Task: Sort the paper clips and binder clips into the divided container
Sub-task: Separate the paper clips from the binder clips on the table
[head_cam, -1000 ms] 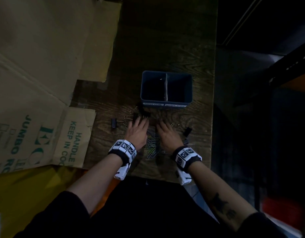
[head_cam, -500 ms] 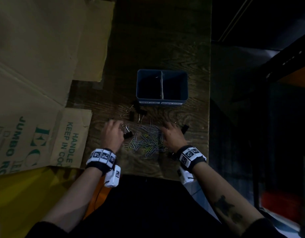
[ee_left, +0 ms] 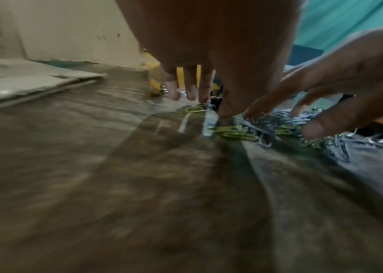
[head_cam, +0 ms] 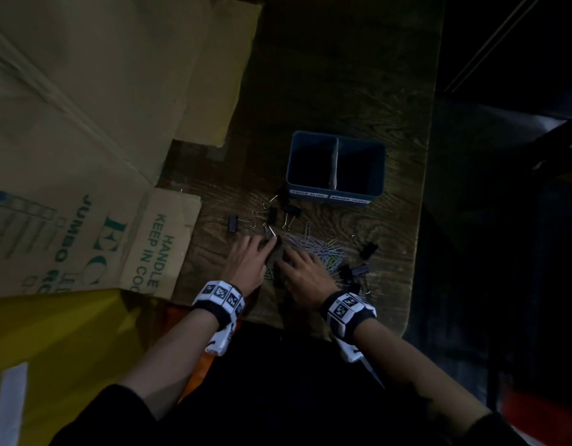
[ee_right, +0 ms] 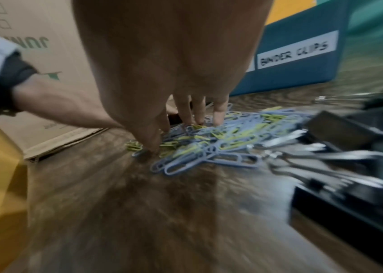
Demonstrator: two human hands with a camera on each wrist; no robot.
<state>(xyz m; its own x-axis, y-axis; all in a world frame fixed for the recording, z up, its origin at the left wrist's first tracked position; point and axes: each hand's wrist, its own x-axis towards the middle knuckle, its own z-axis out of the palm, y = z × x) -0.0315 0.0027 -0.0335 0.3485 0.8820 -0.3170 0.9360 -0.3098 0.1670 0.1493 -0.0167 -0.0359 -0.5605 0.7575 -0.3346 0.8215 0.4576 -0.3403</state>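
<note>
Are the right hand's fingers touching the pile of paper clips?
Touching. In the right wrist view the right hand has its fingertips pressed down onto the paper clips on the wooden table.

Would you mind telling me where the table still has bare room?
Bare wood lies beyond the blue container, and between the cardboard flap and the lone binder clip. Around the paper clips it's crowded.

Container label: "BINDER CLIPS". Cardboard flap: "HANDLE KEEP IN".
</note>
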